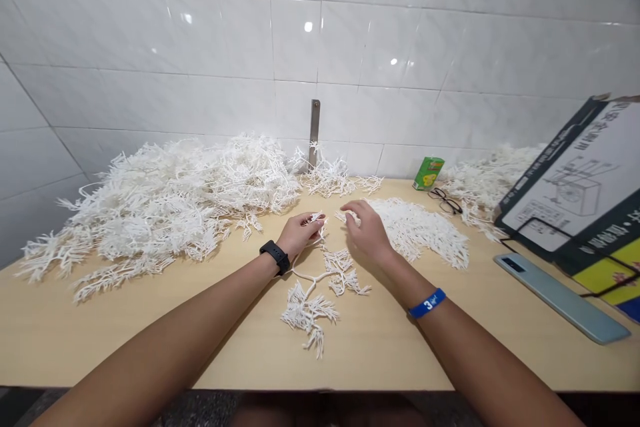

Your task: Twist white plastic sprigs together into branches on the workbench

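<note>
Two hands meet left of the small green carton point(429, 173). Your left hand point(299, 232) pinches the white branching plastic sprig point(313, 307) lying on the pale wooden desk point(150, 333). Your right hand point(367, 230) curls close beside it, and I cannot tell whether it grips anything.

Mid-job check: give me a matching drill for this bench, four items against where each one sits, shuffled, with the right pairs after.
Things:
1. branched sprig
2. green carton
3. eyeglasses
4. phone

Places:
a. lying flat at the right, beside the printed cardboard box
b. standing upright at the back of the table, right of centre
c. mid-table, its top end pinched in the left hand
d. lying just in front of the carton

Pairs: 1-c, 2-b, 3-d, 4-a
</note>
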A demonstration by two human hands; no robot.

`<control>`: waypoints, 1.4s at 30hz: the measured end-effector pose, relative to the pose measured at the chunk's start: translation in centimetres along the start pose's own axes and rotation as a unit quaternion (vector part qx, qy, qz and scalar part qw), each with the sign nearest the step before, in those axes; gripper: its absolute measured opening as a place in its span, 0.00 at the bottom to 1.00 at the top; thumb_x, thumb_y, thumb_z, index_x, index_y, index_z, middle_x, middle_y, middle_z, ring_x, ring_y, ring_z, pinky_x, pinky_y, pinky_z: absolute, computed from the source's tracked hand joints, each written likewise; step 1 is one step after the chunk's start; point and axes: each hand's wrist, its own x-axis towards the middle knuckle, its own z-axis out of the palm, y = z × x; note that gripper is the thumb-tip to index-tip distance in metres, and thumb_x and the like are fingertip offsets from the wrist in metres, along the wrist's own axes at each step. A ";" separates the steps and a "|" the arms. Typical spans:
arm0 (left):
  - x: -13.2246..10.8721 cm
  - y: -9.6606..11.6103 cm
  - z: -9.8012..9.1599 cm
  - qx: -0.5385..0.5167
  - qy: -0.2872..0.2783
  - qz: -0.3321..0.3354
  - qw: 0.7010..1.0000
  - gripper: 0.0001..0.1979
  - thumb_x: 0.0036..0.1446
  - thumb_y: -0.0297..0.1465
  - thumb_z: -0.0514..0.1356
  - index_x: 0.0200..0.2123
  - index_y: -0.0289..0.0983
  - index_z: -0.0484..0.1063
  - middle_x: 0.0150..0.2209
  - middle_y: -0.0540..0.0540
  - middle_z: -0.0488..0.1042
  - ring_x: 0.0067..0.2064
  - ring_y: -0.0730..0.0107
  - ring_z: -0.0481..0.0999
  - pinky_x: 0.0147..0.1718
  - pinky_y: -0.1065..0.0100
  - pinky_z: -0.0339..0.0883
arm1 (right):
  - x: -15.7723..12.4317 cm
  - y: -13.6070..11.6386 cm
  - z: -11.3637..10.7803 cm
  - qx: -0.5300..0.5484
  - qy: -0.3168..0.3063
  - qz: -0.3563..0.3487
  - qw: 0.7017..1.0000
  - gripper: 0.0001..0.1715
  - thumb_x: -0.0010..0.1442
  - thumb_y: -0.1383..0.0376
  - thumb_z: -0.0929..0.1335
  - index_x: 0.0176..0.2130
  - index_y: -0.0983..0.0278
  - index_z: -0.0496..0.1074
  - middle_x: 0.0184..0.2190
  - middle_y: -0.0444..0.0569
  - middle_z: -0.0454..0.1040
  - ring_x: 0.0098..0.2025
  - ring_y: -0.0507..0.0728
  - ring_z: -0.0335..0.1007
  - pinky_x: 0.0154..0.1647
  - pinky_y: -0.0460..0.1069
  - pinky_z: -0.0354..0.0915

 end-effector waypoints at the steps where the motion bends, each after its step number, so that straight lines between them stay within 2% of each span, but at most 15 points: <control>1: -0.1 0.0 0.1 0.033 0.002 0.020 0.999 0.21 0.48 0.37 0.66 0.44 0.32 0.75 0.24 0.52 0.67 0.25 0.77 0.65 0.27 0.72 0.61 | -0.2 -0.6 0.2 0.030 -0.021 -0.005 0.999 0.13 0.62 0.69 0.61 0.42 0.62 0.73 0.43 0.52 0.73 0.48 0.59 0.69 0.50 0.55 0.65; 3: -0.4 0.2 0.3 0.106 0.009 0.066 0.992 0.22 0.48 0.36 0.65 0.45 0.32 0.74 0.26 0.51 0.69 0.27 0.75 0.66 0.29 0.70 0.61 | -0.5 -1.4 0.6 0.072 -0.055 -0.016 0.996 0.12 0.62 0.67 0.62 0.44 0.61 0.72 0.44 0.51 0.72 0.47 0.58 0.69 0.49 0.54 0.66; 6: -0.7 0.4 0.6 0.217 -0.006 0.132 0.967 0.21 0.50 0.34 0.63 0.47 0.34 0.73 0.32 0.48 0.72 0.30 0.72 0.66 0.31 0.69 0.61 | -0.8 -1.8 1.1 0.111 -0.074 -0.031 0.991 0.15 0.61 0.67 0.64 0.48 0.60 0.71 0.47 0.52 0.70 0.49 0.57 0.68 0.51 0.54 0.66; 10: -1.0 0.5 0.7 0.292 -0.024 0.168 0.941 0.20 0.52 0.33 0.60 0.49 0.35 0.71 0.31 0.49 0.71 0.30 0.72 0.64 0.31 0.69 0.59 | -0.8 -1.3 1.2 0.125 -0.081 -0.042 0.988 0.17 0.60 0.67 0.65 0.50 0.59 0.72 0.49 0.53 0.68 0.53 0.58 0.66 0.54 0.55 0.65; 16: -1.0 0.7 0.6 0.291 -0.039 0.148 0.944 0.29 0.51 0.33 0.61 0.58 0.36 0.63 0.30 0.51 0.71 0.31 0.71 0.67 0.33 0.68 0.61 | -0.8 -0.9 1.3 0.121 -0.068 -0.057 0.989 0.12 0.60 0.69 0.65 0.42 0.59 0.75 0.49 0.52 0.67 0.52 0.58 0.66 0.54 0.56 0.65; 19: -1.1 0.8 0.8 0.284 -0.058 0.154 0.945 0.29 0.50 0.30 0.60 0.58 0.36 0.62 0.39 0.46 0.74 0.34 0.70 0.70 0.36 0.67 0.63 | -0.9 -0.9 1.4 0.116 -0.076 -0.078 0.987 0.14 0.60 0.69 0.65 0.43 0.58 0.76 0.49 0.52 0.67 0.52 0.58 0.66 0.55 0.56 0.65; 23: -1.2 0.8 1.0 0.264 -0.100 0.170 0.944 0.31 0.49 0.27 0.59 0.59 0.36 0.60 0.48 0.43 0.73 0.40 0.67 0.72 0.40 0.66 0.65 | -0.9 -0.4 1.5 0.097 -0.088 -0.089 0.987 0.13 0.59 0.68 0.67 0.42 0.56 0.78 0.49 0.51 0.65 0.53 0.59 0.64 0.55 0.57 0.64; 27: -1.3 1.0 1.1 0.261 -0.122 0.163 0.944 0.31 0.50 0.27 0.59 0.59 0.38 0.60 0.46 0.43 0.74 0.39 0.68 0.72 0.39 0.66 0.65 | -0.8 0.2 1.6 0.080 -0.086 -0.097 0.988 0.10 0.59 0.68 0.67 0.38 0.57 0.78 0.49 0.51 0.65 0.53 0.60 0.63 0.55 0.58 0.63; 31: -1.2 0.9 1.2 0.242 -0.116 0.149 0.952 0.31 0.50 0.27 0.60 0.59 0.39 0.61 0.44 0.44 0.73 0.35 0.72 0.71 0.36 0.68 0.65 | -0.8 -0.1 1.1 0.075 -0.085 -0.073 0.991 0.08 0.59 0.67 0.67 0.34 0.60 0.77 0.48 0.51 0.64 0.51 0.59 0.64 0.54 0.57 0.63; 34: -1.0 0.5 1.2 0.215 -0.096 0.120 0.964 0.29 0.48 0.28 0.61 0.55 0.38 0.63 0.43 0.46 0.72 0.29 0.77 0.68 0.30 0.70 0.64 | -0.8 -0.4 0.7 0.081 -0.081 -0.025 0.993 0.08 0.60 0.67 0.65 0.33 0.61 0.74 0.46 0.51 0.66 0.49 0.58 0.66 0.52 0.56 0.63; 36: -0.8 0.2 1.2 0.209 -0.080 0.108 0.969 0.22 0.47 0.30 0.62 0.48 0.36 0.66 0.39 0.47 0.72 0.27 0.78 0.67 0.29 0.71 0.63 | -0.9 -0.4 0.5 0.097 -0.082 0.005 0.992 0.07 0.59 0.66 0.65 0.33 0.62 0.73 0.45 0.51 0.67 0.48 0.58 0.66 0.49 0.55 0.65; 39: -0.5 -0.2 1.3 0.208 -0.084 0.089 0.970 0.11 0.47 0.30 0.61 0.36 0.35 0.68 0.30 0.50 0.71 0.28 0.75 0.68 0.29 0.71 0.63 | -1.0 0.0 0.4 0.120 -0.093 0.032 0.988 0.06 0.58 0.66 0.65 0.32 0.62 0.72 0.43 0.51 0.68 0.47 0.58 0.66 0.43 0.53 0.67; 42: -0.2 -0.5 1.3 0.185 -0.081 0.079 0.976 0.08 0.47 0.27 0.60 0.33 0.35 0.69 0.28 0.50 0.72 0.29 0.73 0.71 0.29 0.71 0.65 | -1.0 0.3 0.4 0.129 -0.094 0.046 0.986 0.06 0.58 0.65 0.65 0.32 0.62 0.71 0.41 0.51 0.68 0.45 0.58 0.66 0.41 0.52 0.67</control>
